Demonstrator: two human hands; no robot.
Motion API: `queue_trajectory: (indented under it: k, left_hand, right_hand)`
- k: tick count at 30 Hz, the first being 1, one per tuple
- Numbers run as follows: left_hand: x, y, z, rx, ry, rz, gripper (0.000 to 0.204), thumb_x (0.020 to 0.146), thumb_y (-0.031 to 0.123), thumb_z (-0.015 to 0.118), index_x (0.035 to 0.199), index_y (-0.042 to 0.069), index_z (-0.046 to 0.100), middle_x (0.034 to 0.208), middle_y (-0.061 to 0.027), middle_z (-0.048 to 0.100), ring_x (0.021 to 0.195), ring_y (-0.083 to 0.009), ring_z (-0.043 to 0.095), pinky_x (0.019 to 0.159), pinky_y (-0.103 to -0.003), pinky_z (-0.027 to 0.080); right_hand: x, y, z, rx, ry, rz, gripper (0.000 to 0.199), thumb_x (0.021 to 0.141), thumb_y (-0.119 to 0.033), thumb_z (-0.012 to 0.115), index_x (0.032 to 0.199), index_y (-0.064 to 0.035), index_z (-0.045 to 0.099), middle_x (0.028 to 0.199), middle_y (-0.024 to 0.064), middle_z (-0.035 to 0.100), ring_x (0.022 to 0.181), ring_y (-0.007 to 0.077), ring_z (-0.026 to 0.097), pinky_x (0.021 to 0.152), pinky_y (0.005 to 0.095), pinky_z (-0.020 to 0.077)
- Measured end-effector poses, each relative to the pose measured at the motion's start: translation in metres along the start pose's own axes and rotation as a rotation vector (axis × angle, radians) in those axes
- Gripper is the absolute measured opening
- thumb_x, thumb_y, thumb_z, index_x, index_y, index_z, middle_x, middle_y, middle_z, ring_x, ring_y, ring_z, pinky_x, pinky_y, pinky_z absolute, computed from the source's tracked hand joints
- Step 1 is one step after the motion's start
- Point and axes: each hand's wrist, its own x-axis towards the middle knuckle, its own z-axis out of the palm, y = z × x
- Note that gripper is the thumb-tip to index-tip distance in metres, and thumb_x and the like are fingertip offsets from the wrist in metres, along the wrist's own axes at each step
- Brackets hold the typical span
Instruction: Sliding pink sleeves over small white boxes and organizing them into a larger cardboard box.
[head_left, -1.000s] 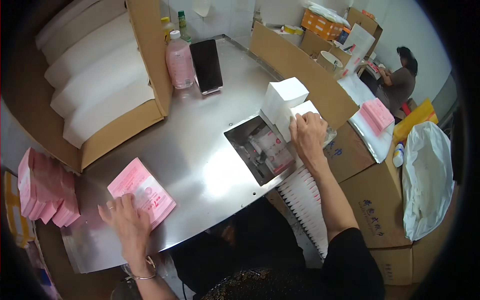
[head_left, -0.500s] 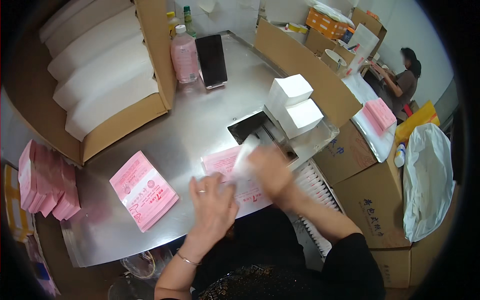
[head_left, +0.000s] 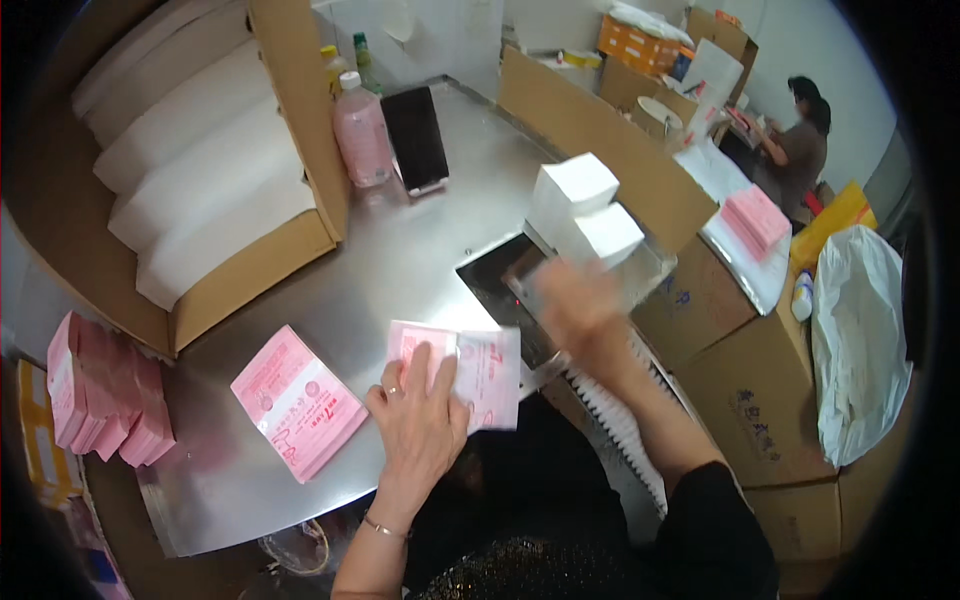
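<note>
My left hand (head_left: 418,420) lies on a pink printed plastic packet (head_left: 490,375) near the front edge of the metal table, its fingers spread and pressing on it. The packet's right part looks clear and pale. My right hand (head_left: 583,315) is smeared by motion above the edge of a dark rectangular recess (head_left: 500,282) in the table; whether it holds anything cannot be made out. Beyond it stand two white stacks of folded tissue (head_left: 608,235). To the left of my left hand rests a neat stack of pink printed packets (head_left: 300,405).
More pink packet bundles (head_left: 105,395) stand at the far left. An open carton (head_left: 255,285) holds rows of white tissue. A pink-filled bottle (head_left: 362,135) and a dark tablet (head_left: 416,140) stand at the back. Cartons (head_left: 745,400) and a white bag (head_left: 862,345) are at right; another person (head_left: 800,140) sits beyond.
My right hand has moved up and right, off the packet toward the recess; the white piece blurred at it before no longer shows there. My left hand has flattened onto the packet. The view has shifted slightly.
</note>
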Motion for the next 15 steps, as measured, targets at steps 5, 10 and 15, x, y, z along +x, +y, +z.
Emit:
queue_trajectory:
  k: [5,10,15]
  left_hand:
    - [0.007,0.017,-0.005,0.019,-0.121,-0.112,0.054,0.079,0.035,0.071,0.127,0.010,0.063,0.122,-0.0186,0.056,0.107,-0.0367,0.051,0.090,-0.049,0.036]
    - [0.016,0.003,-0.009,-0.004,0.070,0.055,0.049,0.082,0.046,0.071,0.111,0.008,0.064,0.113,-0.0153,0.056,0.097,-0.0333,0.053,0.077,-0.048,0.037]
    - [0.012,0.014,-0.006,0.081,-0.125,0.022,0.033,0.086,0.030,0.067,0.110,0.008,0.064,0.114,-0.0140,0.058,0.095,-0.0293,0.055,0.073,-0.046,0.041]
  right_hand:
    - [0.009,0.071,0.005,-0.423,0.069,0.195,0.016,0.086,-0.015,0.066,0.095,-0.0013,0.065,0.091,0.0131,0.061,0.094,0.0310,0.058,0.088,0.0486,0.0409]
    - [0.009,0.079,0.005,-0.241,0.009,0.348,0.018,0.089,-0.017,0.064,0.080,-0.0020,0.067,0.088,0.0124,0.059,0.091,0.0320,0.057,0.082,0.0477,0.0431]
    - [-0.003,0.087,0.010,-0.226,0.179,0.240,0.018,0.085,-0.005,0.062,0.101,-0.0015,0.070,0.092,0.0141,0.063,0.093,0.0332,0.058,0.078,0.0448,0.0462]
